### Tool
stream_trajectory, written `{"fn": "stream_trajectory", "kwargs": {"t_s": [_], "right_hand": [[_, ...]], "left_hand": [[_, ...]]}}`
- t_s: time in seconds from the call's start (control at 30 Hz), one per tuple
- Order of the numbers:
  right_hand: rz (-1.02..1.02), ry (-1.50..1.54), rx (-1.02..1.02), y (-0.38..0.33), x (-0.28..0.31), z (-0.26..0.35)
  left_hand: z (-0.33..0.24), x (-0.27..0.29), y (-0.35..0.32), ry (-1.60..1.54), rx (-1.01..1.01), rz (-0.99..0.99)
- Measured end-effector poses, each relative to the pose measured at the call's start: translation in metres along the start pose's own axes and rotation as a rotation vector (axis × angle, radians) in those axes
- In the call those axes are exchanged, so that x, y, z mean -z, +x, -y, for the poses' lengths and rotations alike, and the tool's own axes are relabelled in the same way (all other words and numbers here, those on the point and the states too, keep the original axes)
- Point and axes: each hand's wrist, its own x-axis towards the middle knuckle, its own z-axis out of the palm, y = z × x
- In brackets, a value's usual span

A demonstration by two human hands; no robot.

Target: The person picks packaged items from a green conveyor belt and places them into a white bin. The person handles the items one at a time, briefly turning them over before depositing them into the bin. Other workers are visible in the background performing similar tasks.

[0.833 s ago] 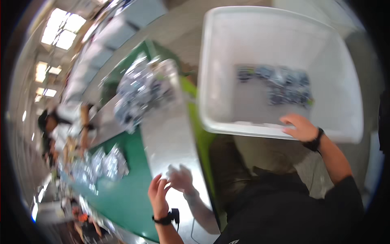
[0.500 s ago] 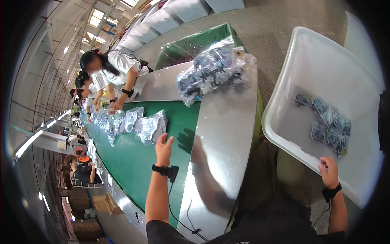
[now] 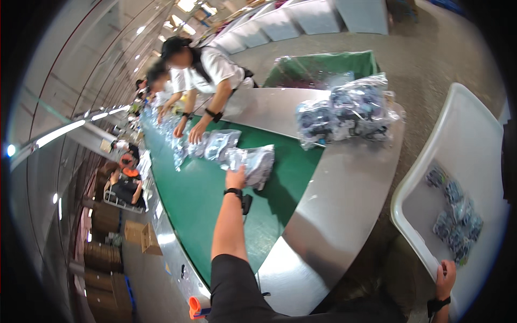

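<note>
My left hand [image 3: 237,177] reaches out over the green conveyor belt [image 3: 199,226] and grips the near side of a clear plastic bag [image 3: 261,164]. Pale bluish-grey contents show through the film, but their kind is unclear. Part of my fingers is lost against the shiny plastic. Down at the right, my right hand [image 3: 445,277] is curled over the rim of a large white plastic bin [image 3: 401,207]. Several small clear bags of dark bluish items [image 3: 458,207] lie inside that bin.
Bulging clear bags [image 3: 347,113] rest on the metal table edge [image 3: 344,199]. Behind stands a green lined bin [image 3: 323,67]. Co-workers in white shirts [image 3: 221,67] handle more bags along the belt. An orange object [image 3: 196,307] sits at the belt's near edge. Cardboard boxes [image 3: 141,237] stand left.
My left hand has moved forward from the open belt onto the nearest plastic bag and closed on it. My right hand stays on the bin rim. The view has shifted left.
</note>
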Motion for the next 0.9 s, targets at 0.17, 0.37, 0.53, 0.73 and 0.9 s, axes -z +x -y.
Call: {"fn": "stream_trajectory", "kwargs": {"t_s": [0.17,0.37,0.53,0.73,0.9], "right_hand": [[-0.002,0.008,-0.004,-0.001,-0.006,-0.02],[-0.039,0.027,0.073,-0.003,-0.007,-0.023],[-0.058,-0.03,0.169,-0.005,-0.002,-0.004],[-0.079,-0.051,0.12,-0.005,0.001,0.019],[-0.106,-0.065,0.114,-0.007,0.001,0.028]], "left_hand": [[0.017,-0.006,-0.027,-0.286,0.156,0.271],[0.005,-0.006,-0.118,-0.563,0.174,0.237],[0.021,0.01,-0.216,-0.52,-0.344,0.276],[0.037,0.05,-0.293,-0.711,-0.169,0.476],[0.004,0.064,-0.328,-0.746,0.057,0.546]]}}
